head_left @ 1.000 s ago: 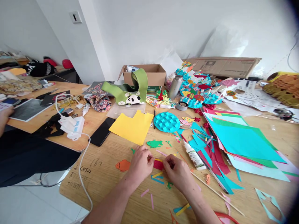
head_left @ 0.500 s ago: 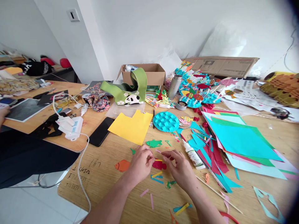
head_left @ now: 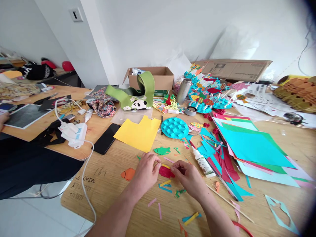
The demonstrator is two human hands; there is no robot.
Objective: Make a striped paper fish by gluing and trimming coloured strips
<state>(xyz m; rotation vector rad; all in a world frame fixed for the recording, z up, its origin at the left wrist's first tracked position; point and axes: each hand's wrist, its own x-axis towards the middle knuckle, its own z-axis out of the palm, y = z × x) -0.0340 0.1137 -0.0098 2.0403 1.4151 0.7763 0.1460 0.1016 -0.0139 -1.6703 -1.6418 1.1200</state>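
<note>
Between my hands is a red paper fish [head_left: 166, 172] with a yellow paper strip [head_left: 166, 166] along its upper edge. My left hand [head_left: 147, 168] has its fingers closed at the fish's left end. At the other end, the thumb and fingers of my right hand [head_left: 185, 174] pinch the fish. My fingers partly cover both ends. Just above lies a pink paper strip [head_left: 169, 160]. A green paper fish [head_left: 162, 150] lies beyond my hands, and an orange paper fish [head_left: 127, 174] is left of my left hand. Yellow and blue strips [head_left: 165, 186] lie below the red fish.
A white glue bottle [head_left: 204, 164] lies right of my right hand, beside coloured scraps and a paper stack [head_left: 256, 144]. Behind are a blue round plate [head_left: 174, 127], yellow paper [head_left: 139, 131] and a phone [head_left: 106, 139]. Another person's hand [head_left: 3, 119] shows far left.
The pink strip, earlier at my right fingertips, now lies apart from them on the table. My right hand has come down to the red fish's right end.
</note>
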